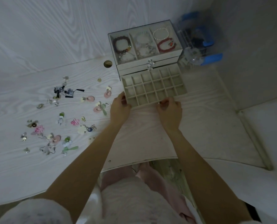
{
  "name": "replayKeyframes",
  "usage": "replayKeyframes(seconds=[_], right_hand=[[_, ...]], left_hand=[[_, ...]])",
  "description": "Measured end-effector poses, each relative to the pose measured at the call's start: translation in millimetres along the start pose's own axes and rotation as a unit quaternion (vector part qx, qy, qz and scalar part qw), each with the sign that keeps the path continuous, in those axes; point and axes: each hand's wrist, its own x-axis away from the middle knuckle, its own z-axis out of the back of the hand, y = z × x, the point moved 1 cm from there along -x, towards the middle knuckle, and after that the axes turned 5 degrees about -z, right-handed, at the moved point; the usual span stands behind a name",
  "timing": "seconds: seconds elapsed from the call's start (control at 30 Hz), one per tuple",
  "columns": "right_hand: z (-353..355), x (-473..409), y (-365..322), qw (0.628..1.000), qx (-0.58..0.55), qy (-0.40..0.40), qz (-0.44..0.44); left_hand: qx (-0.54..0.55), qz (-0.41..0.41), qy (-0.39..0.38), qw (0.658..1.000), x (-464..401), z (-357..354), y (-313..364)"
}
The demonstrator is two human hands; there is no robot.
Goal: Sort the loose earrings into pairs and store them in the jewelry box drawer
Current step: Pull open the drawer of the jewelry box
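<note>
Drawer point(154, 88) pulled out toward person, long axis sideways.

**No readable text**

No words, labels, brand marks, numbers or signs legible anywhere. Dim, soft frame. Jewelry box point(145, 50), its open drawer point(154, 88), the loose earrings point(60, 120) and the desk point(150, 135) all carry no readable markings.

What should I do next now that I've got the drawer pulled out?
Probably let go of the drawer and reach your left hand toward the loose earrings scattered on the table to its left. The drawer's compartments look empty, both hands, the right hand included, are at its front edge, and two similar pink round earrings lie close by, a likely first pair.
</note>
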Motion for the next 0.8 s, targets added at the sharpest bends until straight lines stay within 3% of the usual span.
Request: replayKeyframes(seconds=[0.57, 0.8], right_hand=[[-6.7, -1.7, -6.0, 0.999, 0.036, 0.006, 0.009], [-6.5, -2.4, -8.0, 0.999, 0.044, 0.010, -0.002]], left_hand=[[-0.026, -0.028, 0.030, 0.999, -5.8, 1.7, 4.3], [-0.036, -0.004, 0.023, 0.999, -14.5, -1.6, -11.2]])
